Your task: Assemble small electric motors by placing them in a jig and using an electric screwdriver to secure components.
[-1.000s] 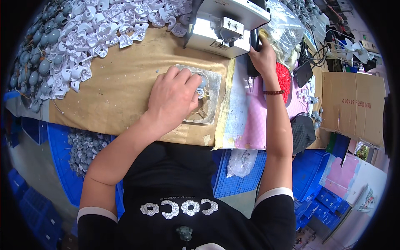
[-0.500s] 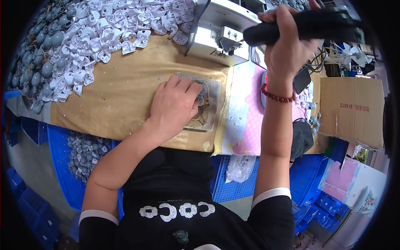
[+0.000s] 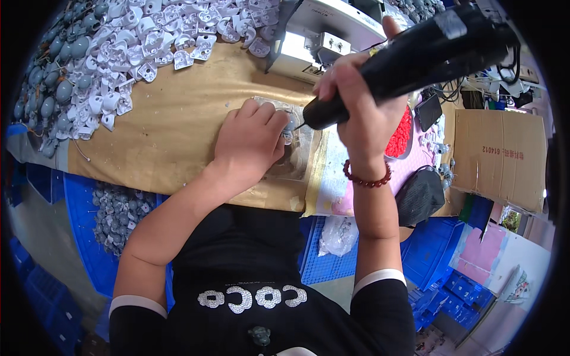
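My left hand (image 3: pixel 248 142) is closed with its fingertips on a small grey part (image 3: pixel 289 126), which sits on a square fixture plate (image 3: pixel 301 160). Much of that part is hidden behind the fingers. In my right hand (image 3: pixel 373 121) is a black electric screwdriver (image 3: pixel 430 53), gripped round its body and tilted. Its thin bit points down and left, with the tip close beside the grey part; I cannot tell whether they touch.
White plastic pieces (image 3: pixel 160 35) and grey rounded parts (image 3: pixel 62 92) are heaped at the far left. A metal box machine (image 3: pixel 300 56) stands beyond the plate. To the right are a tray of red pieces (image 3: pixel 401 136), a black pouch (image 3: pixel 420 196) and a cardboard box (image 3: pixel 502 157).
My right hand has brought the screwdriver left and nearer, from beside the box machine to the grey part. The red pieces have come into view. My left hand has stayed nearly still.
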Available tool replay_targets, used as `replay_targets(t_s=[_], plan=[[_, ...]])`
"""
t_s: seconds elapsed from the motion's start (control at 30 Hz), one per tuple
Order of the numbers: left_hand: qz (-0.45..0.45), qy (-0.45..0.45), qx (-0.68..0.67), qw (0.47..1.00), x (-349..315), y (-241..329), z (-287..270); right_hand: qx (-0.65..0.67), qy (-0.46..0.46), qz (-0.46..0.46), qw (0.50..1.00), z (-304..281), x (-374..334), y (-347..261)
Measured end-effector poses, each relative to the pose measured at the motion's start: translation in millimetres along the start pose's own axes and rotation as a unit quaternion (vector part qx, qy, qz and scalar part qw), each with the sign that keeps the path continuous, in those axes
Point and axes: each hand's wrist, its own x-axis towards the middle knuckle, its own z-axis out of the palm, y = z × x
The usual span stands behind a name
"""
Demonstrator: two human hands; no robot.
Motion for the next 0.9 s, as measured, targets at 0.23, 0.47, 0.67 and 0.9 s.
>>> replay_targets(t_s=[0.23,0.47,0.67,0.9], plan=[[-0.003,0.027,0.003,1.0,0.3,2.5,3.6,-0.034,-0.038,-0.002,0.999,6.4,-26.1,2.1],[-0.005,0.014,-0.035,0.999,1.7,-0.8,-0.8,-0.084,-0.092,-0.047,0.991,1.8,-36.5,10.8],[0.003,0.02,-0.042,0.999,2.5,-0.8,-1.7,-0.128,-0.078,-0.058,0.987,-0.7,-47.8,17.4],[-0.002,0.021,-0.052,0.998,3.2,-3.1,0.3,-0.203,-0.11,-0.124,0.965,-4.1,-49.9,25.4]])
